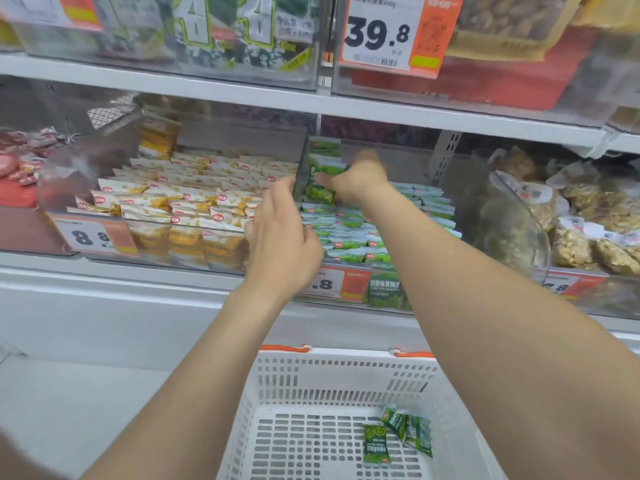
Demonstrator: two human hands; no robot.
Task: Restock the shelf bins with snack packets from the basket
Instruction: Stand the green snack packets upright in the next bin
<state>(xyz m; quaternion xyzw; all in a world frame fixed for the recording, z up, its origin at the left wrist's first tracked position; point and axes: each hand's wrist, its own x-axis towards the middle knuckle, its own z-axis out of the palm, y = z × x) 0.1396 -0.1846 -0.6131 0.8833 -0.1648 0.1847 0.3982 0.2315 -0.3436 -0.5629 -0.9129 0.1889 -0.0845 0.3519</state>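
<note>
Green snack packets (349, 233) fill the middle clear bin (388, 296) on the lower shelf, laid in flat rows. We see the right hand (356, 180) reaching deep to the back left of that bin. It is motion-blurred, with its fingers curled down and gripping a few of those packets against the stack. The left hand (282, 244) is nearer the bin's front, back of the hand up, fingers loose and mostly straight, holding nothing we can see. Its fingertips are at the clear divider (300, 168) between this bin and the next; we can't tell if they touch it. The bin to the left holds yellow-and-white packets (194, 199) and has a price tag (90, 237) on its front. Bagged nuts (588, 209) sit in the bin to the right. A white basket (311, 375) with orange handles (284, 348) sits below, between the forearms. Three loose green packets (376, 443) lie on its floor toward the right. The upper shelf shows a 39.8 tag (381, 32).
</note>
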